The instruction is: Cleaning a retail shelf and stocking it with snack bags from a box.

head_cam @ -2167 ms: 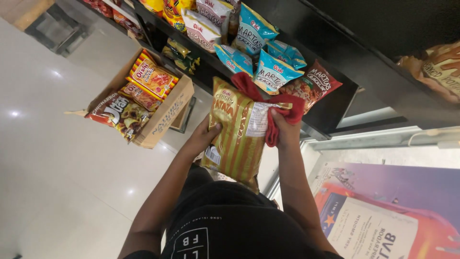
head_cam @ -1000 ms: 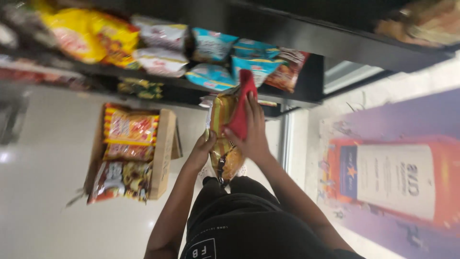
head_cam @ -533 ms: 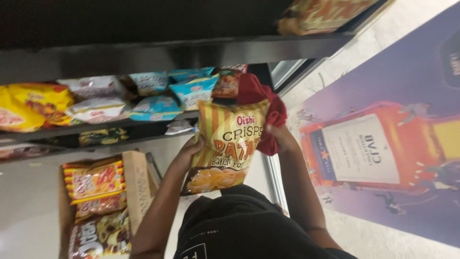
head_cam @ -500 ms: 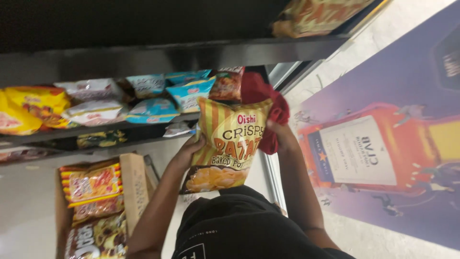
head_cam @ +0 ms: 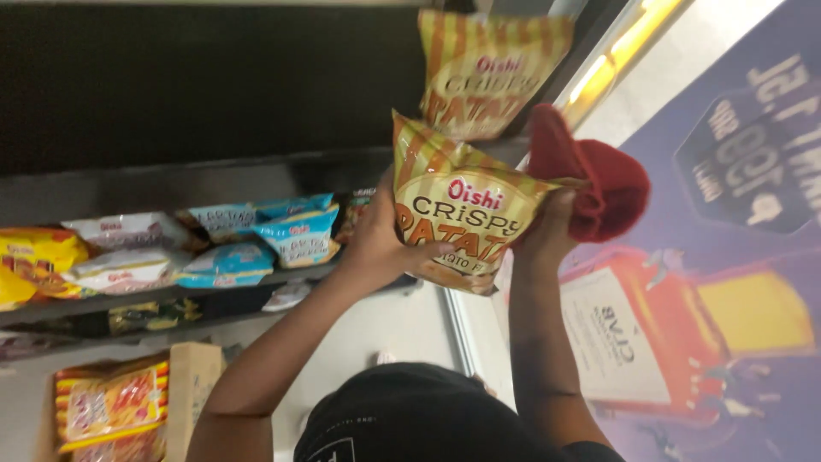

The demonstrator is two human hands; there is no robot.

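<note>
At the far left, a brown cardboard box (head_cam: 192,385) stands on the pale glossy floor (head_cam: 402,325), holding orange-and-yellow striped snack packets (head_cam: 111,402); open floor runs between it and the person. Above it a dark lower shelf (head_cam: 154,295) carries a row of yellow, white and light-blue snack bags (head_cam: 231,244), packed edge to edge right up to the shelf lip. Over that, a black upper shelf front (head_cam: 214,85) fills the top left, dark and hard to read inside.

The left hand (head_cam: 380,244) is clasped around the left side of a gold-and-orange striped crinkly chip bag (head_cam: 462,214), thumb across the front, lifting it to the upper shelf's edge. A second bag of the same striped kind (head_cam: 483,68) stands just above it on that shelf, the two nearly touching (whether they actually meet cannot be told). The right hand (head_cam: 547,239) grips the bag's right edge and, bunched with it, a red cloth (head_cam: 599,184) that bulges out to the right.

Further right, a purple wall poster (head_cam: 735,257) showing a large red bottle closes off that side.
</note>
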